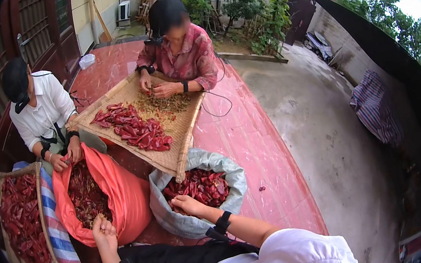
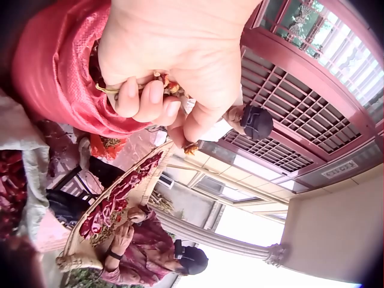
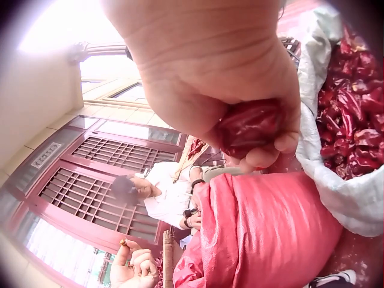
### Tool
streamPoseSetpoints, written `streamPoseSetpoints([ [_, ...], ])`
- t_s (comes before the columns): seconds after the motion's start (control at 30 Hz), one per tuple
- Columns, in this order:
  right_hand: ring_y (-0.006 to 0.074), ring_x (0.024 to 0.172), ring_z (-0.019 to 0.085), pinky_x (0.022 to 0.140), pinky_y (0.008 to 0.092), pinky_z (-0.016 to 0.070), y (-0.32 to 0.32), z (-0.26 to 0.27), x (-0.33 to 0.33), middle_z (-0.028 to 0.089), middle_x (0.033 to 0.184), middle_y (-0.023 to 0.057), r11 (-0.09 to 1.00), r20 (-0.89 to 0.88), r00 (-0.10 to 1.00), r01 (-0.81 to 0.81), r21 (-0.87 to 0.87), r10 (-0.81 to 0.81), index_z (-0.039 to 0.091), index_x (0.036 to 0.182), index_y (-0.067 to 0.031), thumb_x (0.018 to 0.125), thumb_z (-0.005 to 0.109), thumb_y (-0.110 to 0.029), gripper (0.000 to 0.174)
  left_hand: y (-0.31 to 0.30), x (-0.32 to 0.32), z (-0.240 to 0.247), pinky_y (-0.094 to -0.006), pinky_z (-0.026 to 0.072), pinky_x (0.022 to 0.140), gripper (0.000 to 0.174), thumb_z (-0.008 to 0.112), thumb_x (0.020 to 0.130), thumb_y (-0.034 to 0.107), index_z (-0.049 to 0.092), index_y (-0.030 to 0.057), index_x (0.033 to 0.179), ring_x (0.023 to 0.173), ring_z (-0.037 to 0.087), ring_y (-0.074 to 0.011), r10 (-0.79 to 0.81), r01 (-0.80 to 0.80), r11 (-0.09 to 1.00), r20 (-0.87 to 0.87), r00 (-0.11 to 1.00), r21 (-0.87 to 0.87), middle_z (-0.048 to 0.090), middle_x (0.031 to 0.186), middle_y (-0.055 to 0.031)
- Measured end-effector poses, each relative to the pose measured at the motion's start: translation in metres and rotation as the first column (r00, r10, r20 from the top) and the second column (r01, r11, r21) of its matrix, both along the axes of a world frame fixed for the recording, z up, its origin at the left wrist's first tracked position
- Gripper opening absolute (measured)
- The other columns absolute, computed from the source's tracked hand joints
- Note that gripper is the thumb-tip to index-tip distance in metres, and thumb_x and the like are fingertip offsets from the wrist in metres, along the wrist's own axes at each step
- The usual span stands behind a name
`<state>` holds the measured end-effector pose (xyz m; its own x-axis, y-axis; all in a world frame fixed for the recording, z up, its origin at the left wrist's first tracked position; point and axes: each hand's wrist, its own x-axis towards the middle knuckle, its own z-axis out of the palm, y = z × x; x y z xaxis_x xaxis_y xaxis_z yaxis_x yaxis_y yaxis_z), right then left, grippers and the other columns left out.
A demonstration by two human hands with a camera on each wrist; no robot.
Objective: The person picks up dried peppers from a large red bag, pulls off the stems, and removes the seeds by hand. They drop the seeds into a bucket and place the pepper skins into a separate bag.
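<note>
My left hand (image 1: pixel 106 238) is over the near rim of the red sack (image 1: pixel 129 194). In the left wrist view its fingers curl round small stems (image 2: pixel 170 85), and a yellowish bit (image 2: pixel 191 148) shows at the fingertips. My right hand (image 1: pixel 188 207) is above the near left side of the pale sack (image 1: pixel 234 173), which holds dried red peppers (image 1: pixel 204 185). In the right wrist view this hand (image 3: pixel 222 78) grips a dark red pepper (image 3: pixel 249 126) in curled fingers. The red sack holds darker peppers mixed with stems (image 1: pixel 87 194).
One person (image 1: pixel 180 56) works over a woven tray (image 1: pixel 181 130) with peppers and stems. Another, in a white shirt (image 1: pixel 44 104), holds the red sack's far rim. A second tray (image 1: pixel 51 245) of peppers lies at left on striped cloth (image 1: pixel 66 244). The red surface (image 1: pixel 262 167) extends right.
</note>
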<state>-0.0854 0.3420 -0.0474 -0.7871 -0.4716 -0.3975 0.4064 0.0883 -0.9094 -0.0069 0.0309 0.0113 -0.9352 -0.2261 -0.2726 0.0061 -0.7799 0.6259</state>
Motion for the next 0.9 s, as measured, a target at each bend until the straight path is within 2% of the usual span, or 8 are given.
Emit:
streamPoseSetpoints([
  [0.27, 0.0062, 0.050, 0.044, 0.043, 0.0212, 0.0336, 0.001, -0.011, -0.001, 0.051, 0.067, -0.0016, 0.999, 0.047, 0.998, 0.047, -0.002, -0.047, 0.056, 0.091, -0.0068, 0.094, 0.041, -0.030, 0.028, -0.001, 0.000, -0.001, -0.0201, 0.0233, 0.040, 0.010, 0.046, 0.091, 0.016, 0.052, 0.0081, 0.089, 0.044, 0.028, -0.0043, 0.016, -0.016, 1.000, -0.031, 0.999, 0.023, 0.034, 0.058, 0.0058],
  [0.33, 0.0083, 0.046, 0.044, 0.039, 0.0226, 0.0332, 0.008, -0.013, -0.002, 0.052, 0.061, -0.0002, 1.000, 0.042, 0.999, 0.015, 0.025, -0.016, 0.056, 0.085, -0.0070, 0.093, 0.042, -0.032, 0.030, -0.001, 0.000, -0.001, -0.0199, 0.0232, 0.041, 0.011, 0.046, 0.091, 0.017, 0.052, 0.0079, 0.089, 0.044, 0.027, -0.0043, 0.001, 0.002, 0.999, -0.053, 0.999, 0.041, 0.034, 0.058, 0.0058],
  [0.43, 0.0114, 0.048, 0.050, 0.043, 0.0247, 0.0407, 0.013, -0.016, -0.004, 0.057, 0.065, 0.0019, 0.978, 0.337, 0.930, 0.186, -0.092, -0.146, 0.055, 0.081, -0.0080, 0.094, 0.040, -0.035, 0.034, -0.003, 0.002, -0.001, -0.0200, 0.0240, 0.043, 0.008, 0.048, 0.089, 0.015, 0.052, 0.0074, 0.090, 0.045, 0.028, -0.0048, -0.004, 0.005, 0.999, -0.040, 0.999, 0.035, 0.034, 0.058, 0.0057],
  [0.53, 0.0153, 0.053, 0.054, 0.046, 0.0281, 0.0441, 0.031, -0.022, -0.015, 0.058, 0.067, 0.0045, 0.962, 0.505, 0.836, 0.272, -0.038, -0.216, 0.055, 0.082, -0.0072, 0.094, 0.039, -0.037, 0.036, 0.000, 0.003, 0.005, -0.0197, 0.0237, 0.043, 0.008, 0.048, 0.089, 0.014, 0.052, 0.0062, 0.090, 0.045, 0.028, -0.0047, 0.023, -0.023, 0.999, -0.004, 1.000, 0.028, 0.033, 0.059, 0.0055],
  [0.7, 0.0184, 0.061, 0.059, 0.052, 0.0320, 0.0491, 0.062, -0.023, -0.029, 0.062, 0.075, 0.0068, 0.934, 0.494, 0.805, 0.353, 0.045, -0.328, 0.056, 0.087, -0.0068, 0.092, 0.042, -0.040, 0.036, 0.001, 0.000, 0.005, -0.0195, 0.0230, 0.042, 0.010, 0.048, 0.088, 0.014, 0.052, 0.0056, 0.092, 0.046, 0.029, -0.0043, 0.016, -0.015, 0.999, -0.020, 1.000, 0.034, 0.033, 0.059, 0.0056],
  [0.77, 0.0218, 0.064, 0.060, 0.056, 0.0328, 0.0501, 0.062, -0.019, -0.034, 0.062, 0.075, 0.0075, 0.854, 0.410, 0.766, 0.516, 0.065, -0.494, 0.055, 0.090, -0.0052, 0.092, 0.043, -0.038, 0.035, 0.003, -0.002, 0.008, -0.0193, 0.0223, 0.041, 0.010, 0.049, 0.088, 0.014, 0.053, 0.0050, 0.091, 0.045, 0.029, -0.0040, -0.006, 0.006, 1.000, -0.019, 1.000, 0.003, 0.034, 0.058, 0.0059],
  [0.83, 0.0244, 0.111, 0.047, 0.093, 0.0381, 0.0357, 0.063, -0.030, -0.038, 0.048, 0.122, 0.0151, 0.773, 0.133, 0.768, 0.592, 0.227, -0.626, 0.037, 0.125, -0.0002, 0.087, 0.052, -0.034, 0.053, 0.004, -0.003, 0.008, -0.0189, 0.0223, 0.041, 0.013, 0.049, 0.088, 0.014, 0.055, 0.0031, 0.092, 0.045, 0.028, -0.0033, -0.008, 0.008, 1.000, 0.015, 1.000, -0.011, 0.034, 0.058, 0.0065],
  [0.9, 0.0244, 0.116, 0.042, 0.095, 0.0326, 0.0342, 0.060, -0.034, -0.043, 0.042, 0.129, 0.0167, 0.740, 0.036, 0.758, 0.624, 0.251, -0.651, 0.030, 0.134, -0.0003, 0.084, 0.057, -0.028, 0.064, 0.004, -0.004, 0.007, -0.0185, 0.0227, 0.041, 0.014, 0.050, 0.088, 0.014, 0.056, 0.0029, 0.093, 0.045, 0.028, -0.0026, -0.050, 0.050, 0.997, 0.001, 0.999, -0.052, 0.034, 0.058, 0.0067],
])
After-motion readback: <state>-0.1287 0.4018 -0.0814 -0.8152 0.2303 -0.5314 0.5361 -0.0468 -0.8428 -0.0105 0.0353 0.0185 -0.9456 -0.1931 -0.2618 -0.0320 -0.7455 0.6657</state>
